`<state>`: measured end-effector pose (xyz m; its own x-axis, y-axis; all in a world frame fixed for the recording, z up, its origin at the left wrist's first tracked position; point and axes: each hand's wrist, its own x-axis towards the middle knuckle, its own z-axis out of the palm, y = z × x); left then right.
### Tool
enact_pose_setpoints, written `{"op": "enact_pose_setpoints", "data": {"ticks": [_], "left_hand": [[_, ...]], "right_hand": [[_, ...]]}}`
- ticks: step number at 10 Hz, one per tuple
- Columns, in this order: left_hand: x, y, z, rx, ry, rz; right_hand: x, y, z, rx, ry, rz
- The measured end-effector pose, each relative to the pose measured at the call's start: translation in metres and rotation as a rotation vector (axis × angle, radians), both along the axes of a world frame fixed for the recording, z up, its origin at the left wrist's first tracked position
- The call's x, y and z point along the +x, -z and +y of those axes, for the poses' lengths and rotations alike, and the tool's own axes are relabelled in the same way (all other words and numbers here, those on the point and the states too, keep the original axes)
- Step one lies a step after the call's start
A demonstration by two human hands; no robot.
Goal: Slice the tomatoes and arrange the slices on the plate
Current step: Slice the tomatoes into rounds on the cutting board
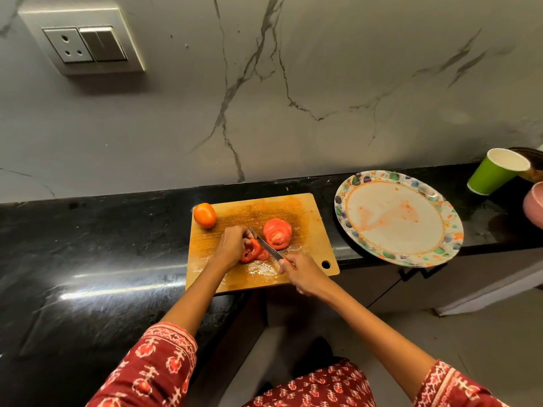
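— Sleeves come first, red and patterned, nearest the camera. Beyond them, what is each hand doing?

— The right hand (296,274) grips the handle of a knife (266,243), fingers curled round it, blade slanting up and to the left. The left hand (232,245) is bent over the tomato being cut (254,252), fingers curled onto it to hold it down; the blade meets the tomato just beside those fingers.

— All of that on the cutting board (311,230)?

— Yes, at the near edge of the dark bench (102,245). The board looks wet with juice and seeds.

— What else is on it?

— Just past the knife, to the right, lies a cut tomato piece (277,233), pale inside facing up. At the far left corner of the board sits a whole tomato (204,215), seemingly untouched.

— And the plate (440,201)?

— To the right of the board, well apart from the tomatoes. It holds no slices, only reddish smears across its middle.

— So how far along?

— Early to midway, by the look of it. One tomato is partly cut, one is whole, and arranging has not begun.

— Anything further back?

— A green paper cup (493,174) at the far right, then the marbled wall (323,69) with a socket plate (85,42).
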<state>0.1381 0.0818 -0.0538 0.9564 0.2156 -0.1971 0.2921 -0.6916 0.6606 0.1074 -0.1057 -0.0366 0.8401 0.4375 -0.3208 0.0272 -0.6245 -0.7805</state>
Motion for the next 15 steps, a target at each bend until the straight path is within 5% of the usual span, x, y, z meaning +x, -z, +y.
{"op": "enact_pose_setpoints", "data": {"ticks": [6,7,12,14,15], "left_hand": [[-0.012,0.01,0.0,-0.284,-0.251,-0.107],[-0.017,0.003,-0.003,-0.466,-0.308,-0.067],[-0.018,0.006,0.015,-0.194,-0.086,-0.218],[-0.028,-0.002,0.025,-0.149,0.015,-0.251],[-0.029,-0.003,0.032,-0.163,-0.127,-0.287]], "right_hand": [[0.009,0.017,0.019,-0.025,0.007,-0.063],[0.007,0.018,0.018,-0.037,-0.006,-0.058],[0.009,0.021,0.019,-0.029,0.019,-0.18],[0.027,0.011,0.023,0.19,0.095,-0.132],[0.034,0.009,0.034,0.217,0.15,-0.141]]}}
